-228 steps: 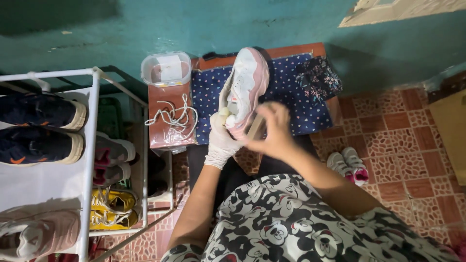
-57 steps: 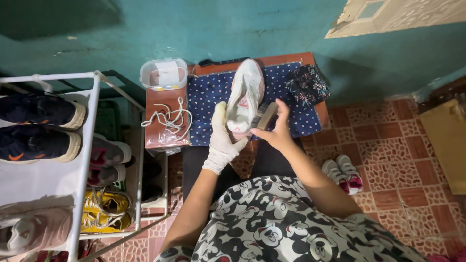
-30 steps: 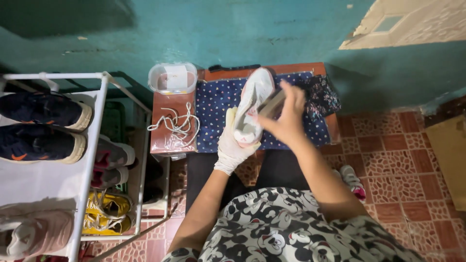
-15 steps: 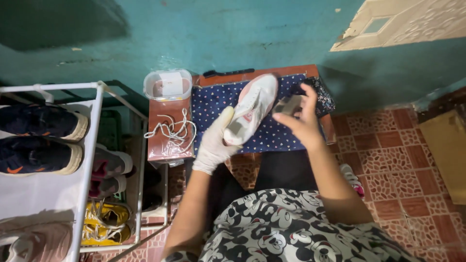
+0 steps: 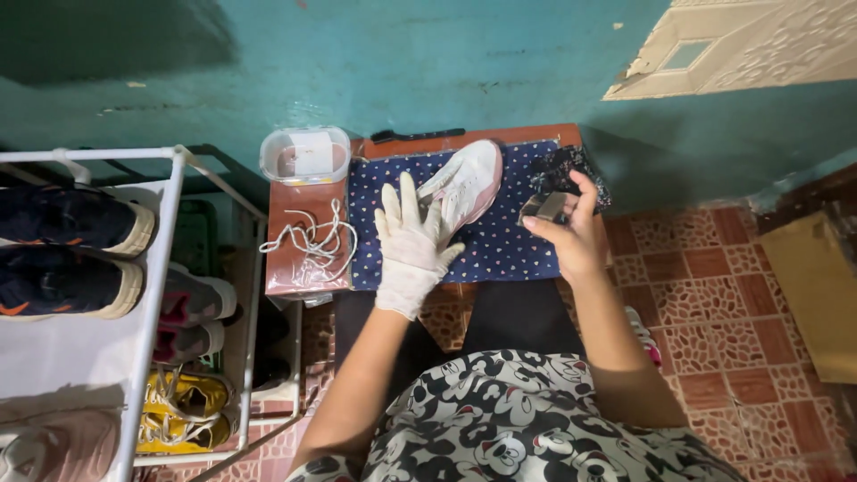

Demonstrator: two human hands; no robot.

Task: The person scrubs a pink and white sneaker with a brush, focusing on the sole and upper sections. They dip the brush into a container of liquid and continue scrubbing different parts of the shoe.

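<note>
My left hand wears a white glove and is spread flat, fingers apart, just left of a white and pink sneaker that lies on a navy dotted cloth. The thumb side of the glove touches the shoe's side. My right hand is bare and grips a small grey brush to the right of the shoe, near a dark crumpled rag.
White shoelaces lie loose on the brown table, beside a clear plastic container and a black brush at the far edge. A white shoe rack with several shoes stands left. A cardboard box sits right on the tiled floor.
The sneaker has gone from being held up in my gloved left hand to lying on the cloth. My left hand has let go and opened; my right hand drew off to the right.
</note>
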